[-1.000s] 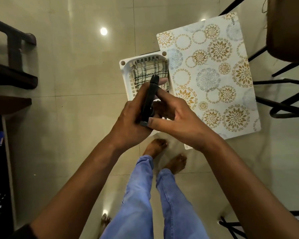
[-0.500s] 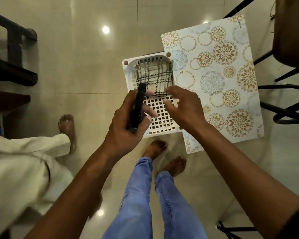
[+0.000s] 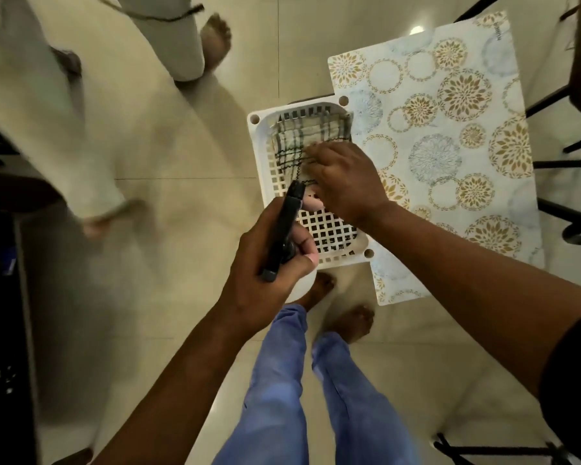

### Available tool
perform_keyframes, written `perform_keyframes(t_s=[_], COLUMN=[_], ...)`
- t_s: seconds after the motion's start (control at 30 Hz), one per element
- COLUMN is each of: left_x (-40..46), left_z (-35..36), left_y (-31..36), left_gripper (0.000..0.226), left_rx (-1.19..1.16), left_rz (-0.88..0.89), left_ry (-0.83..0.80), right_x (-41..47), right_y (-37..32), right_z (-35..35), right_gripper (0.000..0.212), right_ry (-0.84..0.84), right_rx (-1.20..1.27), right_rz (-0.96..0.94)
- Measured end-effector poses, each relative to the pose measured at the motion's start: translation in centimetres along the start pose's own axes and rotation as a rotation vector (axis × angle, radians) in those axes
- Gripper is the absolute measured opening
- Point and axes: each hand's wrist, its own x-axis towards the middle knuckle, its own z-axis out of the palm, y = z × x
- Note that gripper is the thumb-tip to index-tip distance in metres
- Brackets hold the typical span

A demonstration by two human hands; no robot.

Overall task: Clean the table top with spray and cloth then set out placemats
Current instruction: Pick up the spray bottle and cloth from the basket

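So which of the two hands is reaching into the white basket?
The right hand, its fingers on the checked cloth inside the white lattice plastic basket. The left hand stays outside, gripping a black spray nozzle.

The left hand (image 3: 265, 273) is curled around a dark spray head (image 3: 284, 234). The right hand (image 3: 346, 182) reaches forward, palm down, fingers on the cloth (image 3: 306, 137).
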Motion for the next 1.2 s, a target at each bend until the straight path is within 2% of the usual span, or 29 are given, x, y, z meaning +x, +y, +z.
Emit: perform_keyframes(t_s=[0.17,0.3,0.5,0.6,0.7,0.8,0.87,0.93,1.0,1.13,1.2], left_x=[0.3,0.3,0.4,0.0,-0.7,-1.1,-1.5,-1.9,-2.1,-2.8,-3.3], left_z=[-0.4,-0.5,-0.8,-0.6,-0.3,0.2,0.7,1.4,2.6,5.1,6.3], left_y=[-0.3,-0.1,1.2,3.1,5.9,9.0,11.4,13.5,15.6,19.4,21.0], left_gripper=[0.057,0.057,0.058,0.057,0.058,0.059,0.055,0.053,0.055,0.053,0.051], left_rx=[0.062,0.079,0.075,0.042,0.037,0.077,0.074,0.070,0.072,0.122,0.151], left_rz=[-0.014,-0.026,-0.065,-0.079,-0.039,0.012,0.035,0.056,0.056,0.055,0.082], left_ry=[-0.028,-0.003,-0.015,-0.024,-0.028,-0.067,-0.095,-0.146,-0.244,-0.433,-0.501], right_x=[0.3,0.9,-0.3,-1.6,-3.9,-6.8,-8.8,-10.7,-12.5,-15.6,-17.3], right_y=[0.0,-0.2,-1.7,-2.3,-3.0,-3.5,-3.8,-4.2,-5.0,-6.9,-7.6], right_z=[-0.1,-0.9,-5.4,-9.4,-13.7,-17.4,-19.9,-22.1,-24.7,-28.7,-30.0], right_gripper=[0.025,0.025,0.022,0.012,0.012,0.020,0.018,0.040,0.050,0.030,0.027], right_ry=[0.065,0.105,0.172,0.186,0.225,0.310,0.393,0.455,0.480,0.572,0.621], right_rx=[-0.085,0.009,0.455,0.764,1.166,1.486,1.690,1.881,1.979,1.883,1.873], right_rz=[-0.081,0.004,0.355,0.556,0.752,0.919,0.988,1.048,1.042,1.062,1.111])
